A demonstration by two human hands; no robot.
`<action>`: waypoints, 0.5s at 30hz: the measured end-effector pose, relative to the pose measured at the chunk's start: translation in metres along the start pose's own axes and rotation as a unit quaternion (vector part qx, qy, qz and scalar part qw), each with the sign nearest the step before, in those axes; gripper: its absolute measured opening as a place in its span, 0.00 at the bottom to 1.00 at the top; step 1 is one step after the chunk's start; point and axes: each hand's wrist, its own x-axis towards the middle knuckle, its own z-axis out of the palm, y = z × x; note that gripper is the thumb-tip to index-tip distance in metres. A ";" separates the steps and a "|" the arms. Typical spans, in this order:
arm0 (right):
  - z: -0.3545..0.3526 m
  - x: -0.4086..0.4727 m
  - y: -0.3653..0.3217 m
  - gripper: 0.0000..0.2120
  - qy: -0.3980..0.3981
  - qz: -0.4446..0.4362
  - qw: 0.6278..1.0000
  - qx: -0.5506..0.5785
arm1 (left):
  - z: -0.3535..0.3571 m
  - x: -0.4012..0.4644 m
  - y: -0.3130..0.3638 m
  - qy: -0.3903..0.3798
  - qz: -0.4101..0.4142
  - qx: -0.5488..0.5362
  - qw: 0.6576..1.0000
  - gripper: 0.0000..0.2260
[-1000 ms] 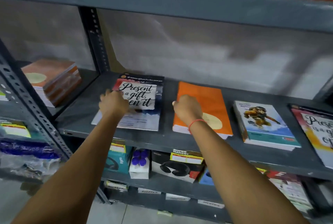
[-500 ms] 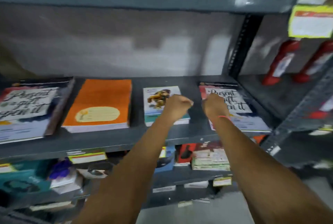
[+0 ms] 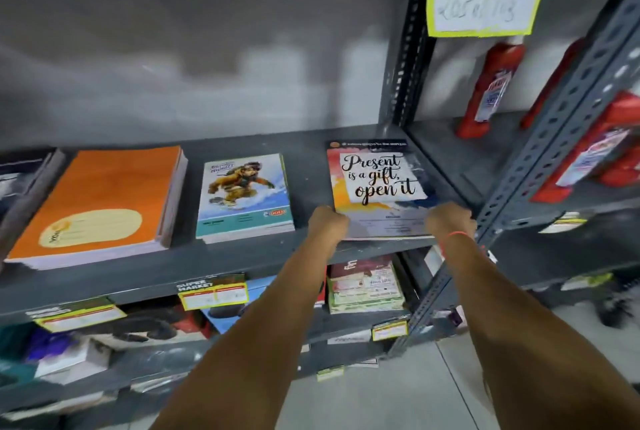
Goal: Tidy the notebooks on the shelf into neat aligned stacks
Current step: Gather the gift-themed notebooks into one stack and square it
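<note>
Last pile being fixed
Both hands, left hand (image 3: 327,222) and right hand (image 3: 450,220), hold the "Present is a gift" notebooks (image 3: 377,184); left of them, the orange pile (image 3: 104,201) and cartoon pile (image 3: 244,197) look neat.

A second ago both hands work at the far left end of the shelf (image 3: 242,267), the left on the other lettered notebook there and the right on the orange stack (image 3: 100,197); now both sit at the "Present is a gift" stack (image 3: 377,187) by the upright post (image 3: 408,59). Half a second ago the left hand (image 3: 327,220) lies over the cartoon-cover stack (image 3: 244,196) and the right hand (image 3: 448,218) rests on top of the lettered cover. Now the left hand grips that stack's near left corner and the right its near right corner, fists curled at the front edge, the lettering uncovered.
</note>
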 end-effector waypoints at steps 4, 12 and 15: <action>-0.009 0.010 0.009 0.17 -0.032 0.000 0.998 0.056 | 0.000 0.009 -0.001 0.002 -0.040 -0.031 0.999 0.10; -0.025 0.004 0.015 0.15 -0.127 0.038 0.948 0.290 | -0.006 0.006 0.010 0.038 0.003 -0.099 0.994 0.10; -0.035 -0.010 0.005 0.09 -0.146 0.029 0.923 0.356 | -0.017 0.001 0.021 0.064 0.026 -0.111 0.991 0.13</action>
